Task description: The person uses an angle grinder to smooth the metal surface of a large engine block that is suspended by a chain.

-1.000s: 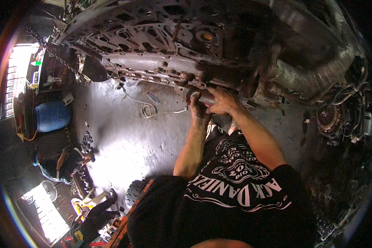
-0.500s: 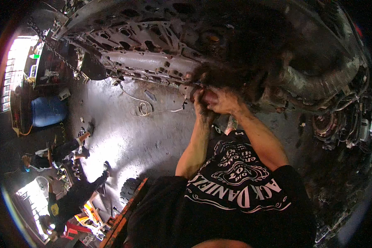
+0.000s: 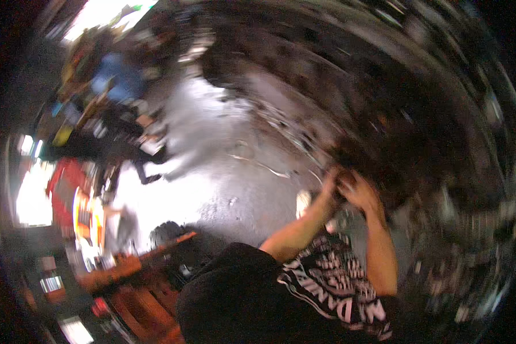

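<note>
Both of my hands are raised to the lower edge of a large, dirty metal engine (image 3: pixel 292 94). My left hand (image 3: pixel 330 183) is at its underside, its fingers smeared by motion. Close beside it on the right is my right hand (image 3: pixel 361 194), its back toward me and its fingers reaching into the dark gap between the hands. Blur and shadow hide whatever is between them. Both forearms are bare and rise from black short sleeves.
A pale cable (image 3: pixel 269 168) lies on the shiny grey floor (image 3: pixel 212 195). At the left are people in dark clothes (image 3: pixel 106 140), a blue drum (image 3: pixel 116 77) and an orange-and-white object (image 3: pixel 89 221). An orange metal beam (image 3: pixel 132 266) stands at the lower left.
My view has swung toward the left, so the engine now slants down to the right and more of the workshop shows. My hands stay close together at the engine's lower edge.
</note>
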A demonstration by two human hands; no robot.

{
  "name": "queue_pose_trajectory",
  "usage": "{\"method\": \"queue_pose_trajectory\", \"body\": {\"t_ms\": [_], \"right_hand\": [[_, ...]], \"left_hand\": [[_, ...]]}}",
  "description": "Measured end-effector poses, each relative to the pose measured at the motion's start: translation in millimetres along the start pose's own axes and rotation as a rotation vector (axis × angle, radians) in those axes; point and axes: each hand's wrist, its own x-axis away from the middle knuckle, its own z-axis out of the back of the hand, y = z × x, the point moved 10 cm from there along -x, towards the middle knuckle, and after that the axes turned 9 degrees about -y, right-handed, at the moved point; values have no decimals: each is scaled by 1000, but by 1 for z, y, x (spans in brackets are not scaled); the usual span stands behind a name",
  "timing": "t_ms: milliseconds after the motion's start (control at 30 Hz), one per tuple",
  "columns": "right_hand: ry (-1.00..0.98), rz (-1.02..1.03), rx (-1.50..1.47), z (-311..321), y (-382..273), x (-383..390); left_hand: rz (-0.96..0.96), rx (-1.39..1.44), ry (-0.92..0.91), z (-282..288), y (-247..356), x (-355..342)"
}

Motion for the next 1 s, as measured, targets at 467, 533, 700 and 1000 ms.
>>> {"method": "queue_pose_trajectory", "body": {"t_ms": [467, 533, 700, 1000], "right_hand": [[85, 44, -155, -27, 11, 37], [-7, -41, -258, -56, -9, 51], [143, 76, -78, -72, 35, 68], [474, 119, -52, -79, 56, 95]], "left_hand": [[101, -201, 35, 20, 9, 50], [-256, -472, -333, 86, 2, 50], [77, -42, -49, 25, -12, 84], [153, -138, -79, 47, -46, 60]]}}
